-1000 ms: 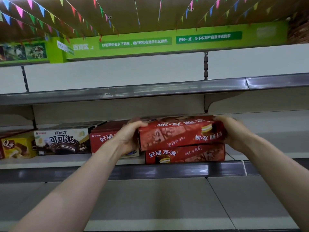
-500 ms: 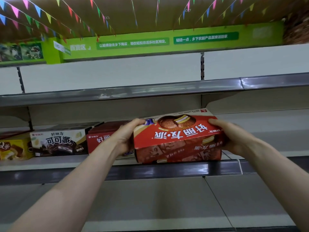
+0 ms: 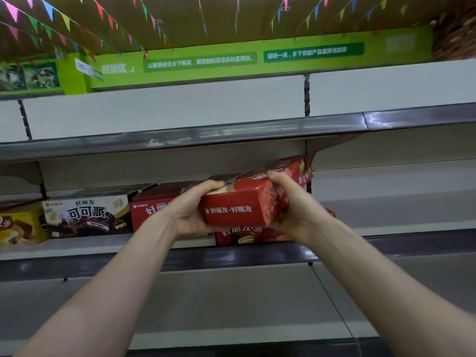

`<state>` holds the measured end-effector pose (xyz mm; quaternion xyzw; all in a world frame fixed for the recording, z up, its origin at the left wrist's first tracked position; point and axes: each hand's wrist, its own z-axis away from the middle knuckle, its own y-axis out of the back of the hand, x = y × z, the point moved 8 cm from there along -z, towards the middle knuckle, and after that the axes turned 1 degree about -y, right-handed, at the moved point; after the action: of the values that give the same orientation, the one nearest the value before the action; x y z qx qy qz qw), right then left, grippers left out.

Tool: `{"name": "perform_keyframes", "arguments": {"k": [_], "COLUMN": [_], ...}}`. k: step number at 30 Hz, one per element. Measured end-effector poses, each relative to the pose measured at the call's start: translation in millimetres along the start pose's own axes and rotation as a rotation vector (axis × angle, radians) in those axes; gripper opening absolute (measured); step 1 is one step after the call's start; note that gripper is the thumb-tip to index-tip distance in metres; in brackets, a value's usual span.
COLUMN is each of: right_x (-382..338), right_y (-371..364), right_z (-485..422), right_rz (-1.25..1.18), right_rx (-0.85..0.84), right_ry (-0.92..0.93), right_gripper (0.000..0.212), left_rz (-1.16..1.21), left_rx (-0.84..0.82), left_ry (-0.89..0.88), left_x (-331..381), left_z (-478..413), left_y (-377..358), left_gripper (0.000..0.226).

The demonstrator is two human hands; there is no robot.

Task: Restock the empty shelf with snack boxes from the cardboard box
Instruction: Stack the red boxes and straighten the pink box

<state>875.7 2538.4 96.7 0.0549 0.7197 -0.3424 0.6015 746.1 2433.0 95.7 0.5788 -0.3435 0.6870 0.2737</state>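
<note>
Red cardboard snack box [image 3: 239, 202], long and rectangular: held in the air just in front of the grey metal middle shelf [image 3: 77, 247], short end toward the camera, far end tilted up.

Left hand [image 3: 189, 211] clasps the near left corner, thumb over the top. Right hand [image 3: 293, 207] wraps the right side, fingers curled over the upper edge. Both hands grasp the box.

A second red snack box [image 3: 247, 235] lies flat on the shelf directly beneath it.

Judgement: the two-handed hold allows turning the box to square it with the lower one for stacking.

To the left stand another red box [image 3: 146, 210], a white-and-black cocoa-pie box [image 3: 90, 215] and a yellow box [image 3: 20, 225]. The supply carton is not in view.
</note>
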Motion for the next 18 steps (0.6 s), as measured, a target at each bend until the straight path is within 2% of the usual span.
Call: {"name": "perform_keyframes", "arguments": {"k": [2, 5, 8, 11, 15, 18], "right_x": [-4, -4, -9, -29, -31, -25], "right_y": [6, 16, 15, 22, 38, 42], "right_z": [1, 4, 11, 11, 11, 8], "right_rz": [0.059, 0.144, 0.234, 0.173, 0.076, 0.157], "right_rx": [-0.062, -0.16, -0.25, -0.182, -0.109, -0.06], "right_ry": [-0.047, -0.137, -0.19, -0.094, -0.037, -0.014], "right_gripper": [0.064, 0.065, 0.062, 0.045, 0.053, 0.05], "left_rz": [-0.01, -0.051, -0.067, 0.036, 0.294, 0.317], "left_rx": [-0.078, -0.068, -0.016, 0.1, 0.199, 0.231], "left_ry": [0.021, 0.006, -0.039, -0.059, -0.078, -0.086], "left_x": [3, 11, 18, 18, 18, 11], "left_z": [7, 6, 3, -2, -9, -14], "left_y": [-4, -11, -24, -25, -24, -18], "left_gripper": [0.036, 0.052, 0.034, 0.025, 0.019, 0.04]}}
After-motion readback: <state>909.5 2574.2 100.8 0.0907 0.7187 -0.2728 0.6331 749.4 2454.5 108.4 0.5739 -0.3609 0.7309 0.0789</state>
